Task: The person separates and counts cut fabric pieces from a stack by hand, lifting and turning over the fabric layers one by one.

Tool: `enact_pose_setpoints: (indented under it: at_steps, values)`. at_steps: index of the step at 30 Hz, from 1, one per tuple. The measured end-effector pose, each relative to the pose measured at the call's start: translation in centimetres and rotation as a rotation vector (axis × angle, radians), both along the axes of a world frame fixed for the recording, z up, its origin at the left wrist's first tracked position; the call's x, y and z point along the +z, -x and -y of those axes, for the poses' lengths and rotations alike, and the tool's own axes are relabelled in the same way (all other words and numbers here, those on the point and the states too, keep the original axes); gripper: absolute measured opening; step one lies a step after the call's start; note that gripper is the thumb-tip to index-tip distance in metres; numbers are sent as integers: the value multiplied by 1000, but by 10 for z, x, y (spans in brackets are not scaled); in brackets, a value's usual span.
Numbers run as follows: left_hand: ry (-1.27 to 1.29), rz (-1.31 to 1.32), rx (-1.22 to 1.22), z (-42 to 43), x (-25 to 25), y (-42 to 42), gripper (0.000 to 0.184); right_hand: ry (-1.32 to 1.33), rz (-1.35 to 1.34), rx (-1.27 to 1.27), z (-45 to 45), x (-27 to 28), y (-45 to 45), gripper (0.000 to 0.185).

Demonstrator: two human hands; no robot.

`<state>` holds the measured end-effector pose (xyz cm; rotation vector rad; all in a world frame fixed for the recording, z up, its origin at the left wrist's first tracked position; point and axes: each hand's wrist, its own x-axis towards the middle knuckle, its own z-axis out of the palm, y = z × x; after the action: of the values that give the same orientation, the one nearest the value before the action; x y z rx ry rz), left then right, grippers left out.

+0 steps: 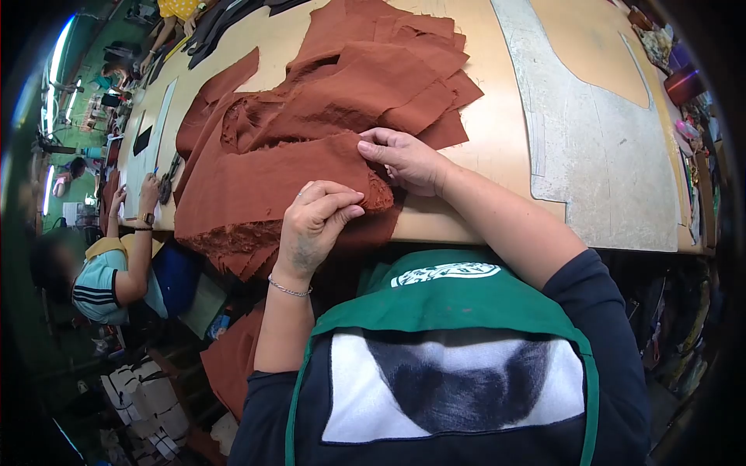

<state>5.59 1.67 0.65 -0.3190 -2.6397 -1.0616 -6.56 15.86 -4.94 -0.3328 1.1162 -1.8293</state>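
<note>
A heap of rust-brown fabric pieces [350, 97] with frayed edges lies on the table in front of me and hangs over its near edge. My left hand [315, 221] pinches the frayed edge of a folded piece between thumb and fingertips. Beside it, my right hand [404, 159] grips the upper corner of the same stack, thumb on top and its other fingers partly hidden. Ragged threads [378, 193] show between the two hands.
A large grey pattern piece [598, 147] lies on the table [497, 85] at right. Black scissors [167, 182] and a dark phone-like rectangle [141, 140] are at left, near a seated co-worker [116, 279]. Dark cloth [225, 27] lies at the far end.
</note>
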Motion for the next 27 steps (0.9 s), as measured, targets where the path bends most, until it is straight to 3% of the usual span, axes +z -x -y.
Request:
enact_pose_setpoints:
  at_steps: [27]
  values:
    - [-58, 78, -5, 7, -2, 3, 10, -3, -11, 20, 2, -5, 2, 34]
